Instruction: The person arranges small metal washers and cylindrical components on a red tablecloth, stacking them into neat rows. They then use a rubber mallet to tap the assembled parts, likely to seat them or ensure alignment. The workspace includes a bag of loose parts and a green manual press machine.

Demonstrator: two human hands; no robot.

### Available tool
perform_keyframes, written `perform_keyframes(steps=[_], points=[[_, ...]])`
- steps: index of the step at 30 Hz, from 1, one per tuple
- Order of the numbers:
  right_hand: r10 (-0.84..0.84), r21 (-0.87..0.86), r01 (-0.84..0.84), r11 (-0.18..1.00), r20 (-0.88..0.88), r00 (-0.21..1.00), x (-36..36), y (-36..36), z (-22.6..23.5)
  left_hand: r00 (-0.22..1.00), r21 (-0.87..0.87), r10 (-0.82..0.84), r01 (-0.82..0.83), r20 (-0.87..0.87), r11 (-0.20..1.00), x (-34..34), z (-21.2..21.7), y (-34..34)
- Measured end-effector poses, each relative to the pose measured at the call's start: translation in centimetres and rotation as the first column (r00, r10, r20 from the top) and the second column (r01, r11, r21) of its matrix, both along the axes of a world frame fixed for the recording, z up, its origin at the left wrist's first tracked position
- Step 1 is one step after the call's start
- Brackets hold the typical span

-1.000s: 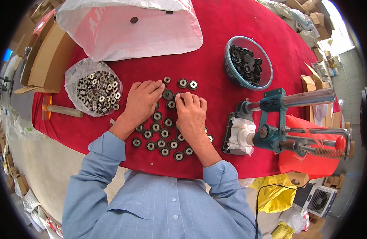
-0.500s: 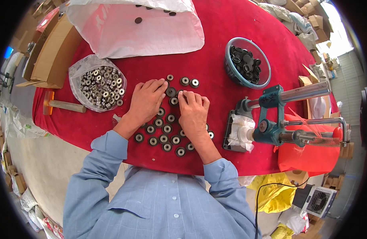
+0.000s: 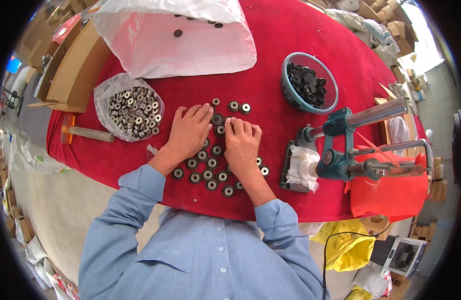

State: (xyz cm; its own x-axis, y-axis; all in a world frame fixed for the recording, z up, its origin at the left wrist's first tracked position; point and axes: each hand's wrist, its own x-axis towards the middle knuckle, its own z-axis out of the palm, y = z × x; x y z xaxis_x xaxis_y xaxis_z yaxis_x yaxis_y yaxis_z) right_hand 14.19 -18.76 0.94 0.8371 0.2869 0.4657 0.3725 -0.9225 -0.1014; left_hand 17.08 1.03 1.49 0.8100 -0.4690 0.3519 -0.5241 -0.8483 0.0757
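Observation:
My left hand (image 3: pixel 191 131) rests on the red cloth with its fingers stretched and apart. Its fingertips are beside a round black cap (image 3: pixel 217 119), and nothing shows in its grasp. Just to the right, my right hand (image 3: pixel 243 146) lies palm down with fingers spread. Its leftmost fingertip touches a small dark part that it mostly covers. A black-rimmed bearing (image 3: pixel 219 130) sits between the hands. Several more black-rimmed bearings (image 3: pixel 211 163) lie toward me, partly hidden by my right wrist. Beyond my fingers are a bare bearing (image 3: pixel 216 101) and two rimmed ones (image 3: pixel 233 106).
A bag of loose metal bearings (image 3: pixel 135 112) and a hammer (image 3: pixel 93 134) are at left. A tub of black caps (image 3: pixel 309 85) stands far right, behind a green hand press (image 3: pixel 335 145). A white sack (image 3: pixel 205 55) lies at the back, a red bag (image 3: pixel 388 192) at right.
Both hands stay almost in place around the black cap and nearby bearings. The whole scene has shifted slightly in the picture. My right fingers have moved slightly.

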Motion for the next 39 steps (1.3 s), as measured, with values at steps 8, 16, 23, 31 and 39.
perform_keyframes(steps=[8, 16, 23, 31, 39], points=[[0.069, 0.215, -0.057, 0.975, -0.049, 0.996, 1.2, -1.8, 0.4, 0.994, -0.098, -0.007, -0.004, -0.113, 0.995, 0.6, 0.5, 0.3], [0.043, 0.671, 0.041, 0.74, -0.108, 0.993, -3.5, -6.9, 5.1, 0.993, -0.542, -0.034, -0.03, -0.109, 0.84, 2.9, 1.7, 3.6], [0.08, 0.734, 0.059, 0.677, -0.153, 0.985, -9.1, -7.3, 2.4, 0.951, -0.517, -0.035, -0.137, -0.308, 0.845, 5.5, 3.9, 2.0], [0.052, 0.796, 0.112, 0.595, -0.177, 0.983, -12.2, -7.5, 0.1, 0.95, -0.369, -0.023, -0.099, -0.312, 0.924, 8.2, 0.7, -0.9], [0.083, 0.821, 0.072, 0.567, -0.144, 0.986, -12.5, -7.8, -1.1, 0.927, -0.472, -0.119, -0.068, -0.356, 0.879, 4.9, 3.4, -1.5]])
